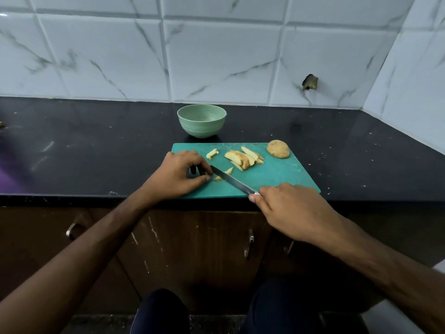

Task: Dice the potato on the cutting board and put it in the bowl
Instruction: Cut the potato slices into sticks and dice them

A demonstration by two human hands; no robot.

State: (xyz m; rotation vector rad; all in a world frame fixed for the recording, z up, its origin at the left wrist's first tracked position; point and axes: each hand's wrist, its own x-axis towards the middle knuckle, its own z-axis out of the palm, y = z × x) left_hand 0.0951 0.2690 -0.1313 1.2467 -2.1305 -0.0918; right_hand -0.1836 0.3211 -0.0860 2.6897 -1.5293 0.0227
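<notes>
A small potato strip (224,174) lies on the green cutting board (277,179), right at the tips of the left hand's (179,174) fingers (204,170), which curl down and pin its end. The knife (232,180) blade rests across the strip just beside those fingers; the right hand (286,208) wraps its fingers tightly round the handle at the board's near edge. Beyond the left fingers lie a short cut stick (212,154) and a heap of wedges (244,157), and further right an uncut potato half (278,148). The pale green bowl (201,120) stands on the black bench (96,145) just behind the board.
</notes>
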